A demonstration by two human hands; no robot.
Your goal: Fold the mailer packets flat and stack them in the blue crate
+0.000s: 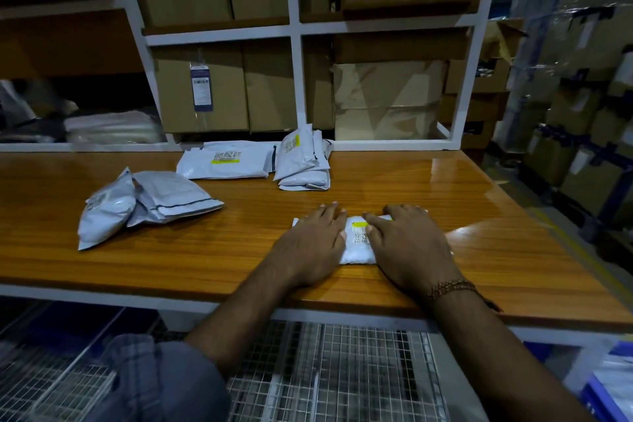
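A white mailer packet with a yellow-marked label lies on the wooden table near its front edge. My left hand presses flat on the packet's left part, fingers straight. My right hand presses flat on its right part, covering most of that side. Two grey packets lie loosely at the left. One flat packet sits at the back of the table. A small pile of packets leans beside it. A blue crate shows only as a corner at the bottom right, below the table.
White shelving filled with cardboard boxes rises behind the table. Wire mesh shelving lies below the table's front edge. Wrapped cartons are stacked across an aisle at the right.
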